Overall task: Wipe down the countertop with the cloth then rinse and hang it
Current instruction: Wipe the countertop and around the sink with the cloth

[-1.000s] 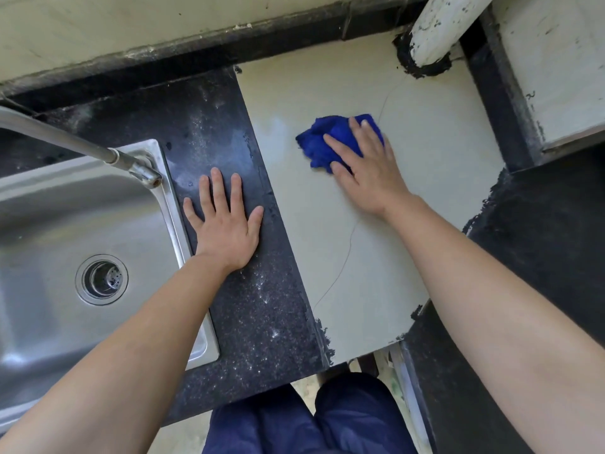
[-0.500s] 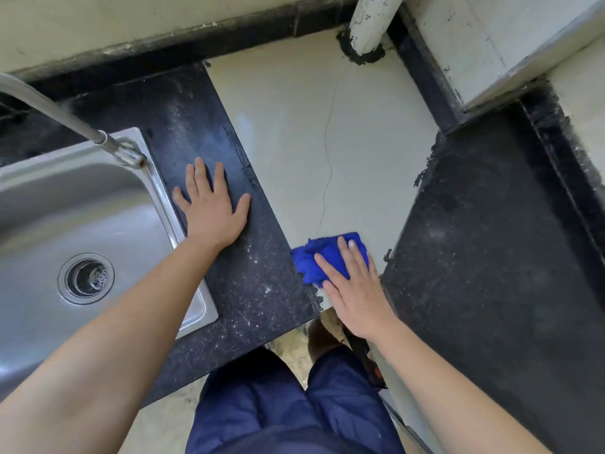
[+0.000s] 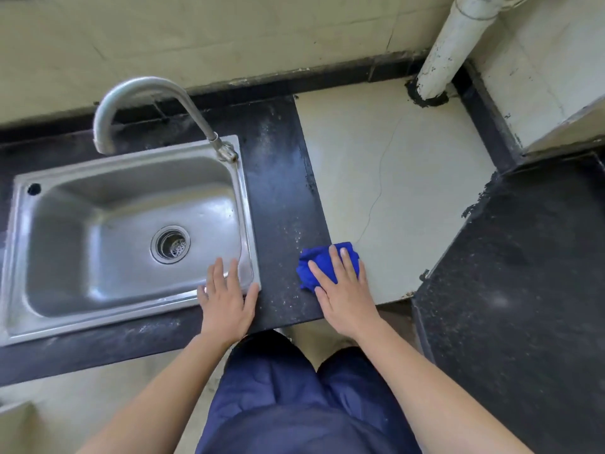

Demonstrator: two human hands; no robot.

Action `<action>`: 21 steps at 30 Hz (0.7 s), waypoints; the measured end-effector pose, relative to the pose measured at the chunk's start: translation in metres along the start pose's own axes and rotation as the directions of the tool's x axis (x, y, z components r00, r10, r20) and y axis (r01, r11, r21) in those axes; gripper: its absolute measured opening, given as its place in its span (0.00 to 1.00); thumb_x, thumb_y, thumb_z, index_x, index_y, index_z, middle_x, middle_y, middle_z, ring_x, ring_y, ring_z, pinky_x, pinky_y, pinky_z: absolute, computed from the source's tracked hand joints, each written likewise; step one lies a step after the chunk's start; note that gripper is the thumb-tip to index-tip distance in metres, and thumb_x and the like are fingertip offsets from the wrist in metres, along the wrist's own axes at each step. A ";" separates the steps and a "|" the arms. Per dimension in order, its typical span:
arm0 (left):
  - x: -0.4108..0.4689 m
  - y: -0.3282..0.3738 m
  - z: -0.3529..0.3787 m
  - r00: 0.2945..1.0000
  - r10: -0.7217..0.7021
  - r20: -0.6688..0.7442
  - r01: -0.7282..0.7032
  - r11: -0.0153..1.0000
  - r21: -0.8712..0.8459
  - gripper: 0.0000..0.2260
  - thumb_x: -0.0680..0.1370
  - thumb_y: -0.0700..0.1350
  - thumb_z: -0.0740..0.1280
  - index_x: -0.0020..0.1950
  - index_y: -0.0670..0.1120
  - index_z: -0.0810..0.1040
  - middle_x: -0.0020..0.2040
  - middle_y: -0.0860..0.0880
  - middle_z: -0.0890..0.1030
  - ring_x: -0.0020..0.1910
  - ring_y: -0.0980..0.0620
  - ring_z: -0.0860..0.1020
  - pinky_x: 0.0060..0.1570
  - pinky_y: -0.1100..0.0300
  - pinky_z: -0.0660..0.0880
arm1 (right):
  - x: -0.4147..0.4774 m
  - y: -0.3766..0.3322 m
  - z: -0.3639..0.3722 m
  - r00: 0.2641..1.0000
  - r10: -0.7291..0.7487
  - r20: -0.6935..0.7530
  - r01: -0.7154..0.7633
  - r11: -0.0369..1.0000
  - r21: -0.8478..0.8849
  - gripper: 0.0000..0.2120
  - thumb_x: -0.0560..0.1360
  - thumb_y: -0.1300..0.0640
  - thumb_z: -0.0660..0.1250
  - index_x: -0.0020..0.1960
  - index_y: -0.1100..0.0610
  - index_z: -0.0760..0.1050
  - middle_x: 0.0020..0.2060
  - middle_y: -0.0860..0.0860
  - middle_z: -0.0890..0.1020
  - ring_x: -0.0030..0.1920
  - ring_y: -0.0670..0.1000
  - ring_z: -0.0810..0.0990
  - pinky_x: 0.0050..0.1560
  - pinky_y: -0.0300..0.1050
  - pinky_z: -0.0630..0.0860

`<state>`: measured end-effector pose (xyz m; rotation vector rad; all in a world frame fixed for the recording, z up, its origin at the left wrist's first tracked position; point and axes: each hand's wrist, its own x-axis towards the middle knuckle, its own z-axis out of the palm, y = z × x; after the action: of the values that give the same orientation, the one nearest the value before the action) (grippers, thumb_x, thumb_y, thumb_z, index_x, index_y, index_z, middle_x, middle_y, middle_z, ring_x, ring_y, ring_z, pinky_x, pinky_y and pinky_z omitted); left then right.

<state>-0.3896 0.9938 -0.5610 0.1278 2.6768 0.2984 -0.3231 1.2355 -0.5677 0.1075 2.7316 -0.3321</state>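
Cloth (image 3: 312, 267), blue and bunched, lies at the front of the desk (image 3: 281, 191), across the seam between the dark speckled stone and the cream tile (image 3: 393, 178). The right hand (image 3: 343, 296) presses down on it with flat, straight fingers, not curled round it. The left hand (image 3: 226, 303) rests spread and relaxed, holding nothing, palm on the dark front edge and fingers over the near right corner of the steel sink (image 3: 131, 160). A curved faucet (image 3: 137, 90) rises from the sink's far right corner. A white pipe (image 3: 448, 47) stands at the back of the tile.

Blue cloth (image 3: 315, 267) bunched, countertop (image 3: 283, 198) front edge
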 end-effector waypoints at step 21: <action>0.010 0.013 0.012 0.982 -0.154 0.113 0.150 0.988 0.041 0.31 0.80 0.66 0.47 0.80 0.58 0.41 0.81 0.45 0.44 0.80 0.43 0.41 0.74 0.38 0.35 | 0.140 0.075 -0.078 0.997 0.023 -0.070 -0.020 0.999 0.050 0.25 0.84 0.46 0.52 0.80 0.45 0.54 0.81 0.56 0.50 0.80 0.59 0.47 0.78 0.57 0.46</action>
<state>-0.3932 1.0102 -0.5725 -0.0482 2.5593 0.1929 -0.4717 1.3308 -0.5679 0.1645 2.7902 -0.3966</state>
